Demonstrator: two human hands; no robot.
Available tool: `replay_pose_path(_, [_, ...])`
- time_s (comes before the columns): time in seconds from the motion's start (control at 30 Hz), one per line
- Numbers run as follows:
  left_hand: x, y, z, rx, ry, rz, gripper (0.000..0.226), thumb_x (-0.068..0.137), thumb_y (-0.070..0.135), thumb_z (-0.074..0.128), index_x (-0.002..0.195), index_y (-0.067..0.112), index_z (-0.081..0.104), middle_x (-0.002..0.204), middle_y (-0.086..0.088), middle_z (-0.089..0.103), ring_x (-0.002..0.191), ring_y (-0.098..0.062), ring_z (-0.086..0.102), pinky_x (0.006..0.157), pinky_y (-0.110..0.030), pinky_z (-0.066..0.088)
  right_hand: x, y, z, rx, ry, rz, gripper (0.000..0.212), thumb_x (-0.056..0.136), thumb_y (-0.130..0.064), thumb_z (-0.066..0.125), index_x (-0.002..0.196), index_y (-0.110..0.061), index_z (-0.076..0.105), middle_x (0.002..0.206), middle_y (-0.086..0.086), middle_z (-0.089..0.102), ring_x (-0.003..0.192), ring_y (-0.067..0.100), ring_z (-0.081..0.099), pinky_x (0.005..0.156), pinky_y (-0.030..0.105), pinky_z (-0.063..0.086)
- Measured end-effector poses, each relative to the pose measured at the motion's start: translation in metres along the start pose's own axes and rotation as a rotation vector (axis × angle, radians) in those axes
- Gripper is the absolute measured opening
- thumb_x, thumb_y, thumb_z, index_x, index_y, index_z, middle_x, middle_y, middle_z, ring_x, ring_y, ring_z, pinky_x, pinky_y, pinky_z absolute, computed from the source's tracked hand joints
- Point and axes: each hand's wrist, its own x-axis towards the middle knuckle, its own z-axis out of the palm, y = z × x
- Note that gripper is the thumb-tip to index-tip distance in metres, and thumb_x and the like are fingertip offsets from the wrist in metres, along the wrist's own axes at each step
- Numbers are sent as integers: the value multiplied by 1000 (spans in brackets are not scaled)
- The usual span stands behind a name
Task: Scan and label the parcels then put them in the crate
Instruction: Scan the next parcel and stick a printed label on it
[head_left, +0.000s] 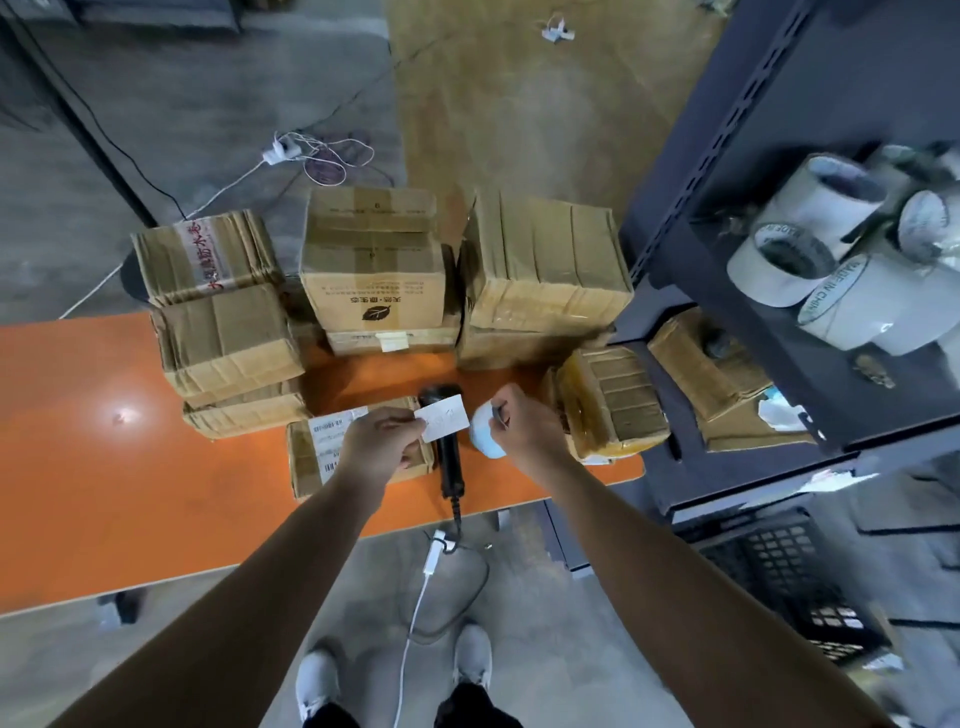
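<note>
A small flat cardboard parcel (311, 462) with printed barcode stickers lies on the orange table (104, 441) below my hands. My left hand (382, 441) pinches a white label (445, 418) by its left edge, held above the parcel. My right hand (524, 421) grips a pale blue label roll (483, 431) just right of the label. The black barcode scanner (449, 462) lies on the table between the parcel and the roll, its cable running off the front edge. The black crate (789, 577) stands on the floor at lower right.
Several taped cardboard boxes (374, 270) are stacked along the table's far side, with a yellowish-taped parcel (608, 405) at the right end. A dark metal shelf rack (727, 208) with white tape rolls (810, 244) stands at right. Cables and a power strip (283, 150) lie on the floor.
</note>
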Motion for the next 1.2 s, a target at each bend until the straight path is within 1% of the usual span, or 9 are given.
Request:
replay_pose_path(0.27, [4, -10, -6, 27, 66, -50, 8, 84, 4, 69, 90, 9, 67, 68, -4, 63, 52, -11, 55, 50, -20, 44, 0, 3, 20, 288, -4, 145, 37, 85, -33, 75, 114, -20, 55, 93, -11, 61, 93, 13, 62, 82, 38, 53])
replay_pose_path(0.37, [4, -10, -13, 13, 96, -76, 9, 83, 3, 68, 88, 10, 68, 70, -5, 65, 56, -12, 57, 54, -22, 46, 2, -4, 18, 333, -35, 178, 36, 89, -36, 70, 117, -18, 56, 103, -6, 65, 98, 14, 61, 76, 28, 45])
replay_pose_path(0.47, [2, -9, -23, 11, 93, -73, 10, 83, 4, 67, 91, 9, 70, 72, -6, 65, 58, -14, 58, 56, -24, 46, 3, -16, 16, 354, -67, 162, 29, 95, -37, 61, 114, -15, 60, 113, 1, 67, 104, 17, 62, 83, 32, 49])
replay_pose_path(0.57, [-1, -7, -31, -2, 82, -60, 8, 84, 4, 66, 90, 9, 69, 75, -6, 65, 63, -17, 58, 60, -26, 49, 1, -34, 17, 312, -79, 94, 29, 100, -38, 51, 110, -14, 64, 111, 0, 68, 102, 15, 62, 81, 29, 46])
replay_pose_path(0.7, [-2, -5, -43, -32, 93, -66, 13, 84, 5, 67, 80, 17, 66, 74, -4, 65, 67, -17, 60, 75, -33, 53, -2, -61, 25, 471, -131, 60, 24, 99, -33, 53, 103, -13, 66, 101, -2, 70, 90, 11, 62, 75, 23, 44])
replay_pose_path(0.87, [-1, -9, -57, -28, 99, -74, 11, 82, 3, 67, 89, 12, 69, 74, -7, 64, 65, -17, 59, 71, -32, 53, -5, -81, 33, 501, -152, 42, 19, 97, -27, 57, 103, -10, 65, 80, -6, 63, 79, 14, 60, 69, 25, 45])
replay_pose_path(1.0, [-2, -17, -63, 47, 73, -93, 13, 76, -2, 71, 79, 9, 65, 73, -12, 64, 61, -21, 54, 59, -28, 45, -10, -85, 36, 327, -209, -13, 21, 99, -24, 54, 106, -7, 65, 93, 3, 67, 87, 16, 61, 74, 29, 48])
replay_pose_path(1.1, [1, -27, -61, 169, 110, -103, 29, 64, 4, 80, 88, 8, 63, 79, -11, 66, 63, -23, 58, 53, -24, 41, -14, -80, 41, 244, -250, -23, 15, 99, -24, 53, 98, -12, 62, 94, 3, 66, 91, 20, 63, 74, 30, 49])
replay_pose_path(1.2, [4, -33, -58, 275, 135, -87, 38, 60, 11, 81, 93, 9, 64, 89, -11, 69, 70, -26, 61, 56, -27, 45, -16, -76, 43, 199, -263, 5, 20, 100, -24, 52, 104, -9, 64, 102, 7, 68, 95, 21, 63, 77, 33, 51])
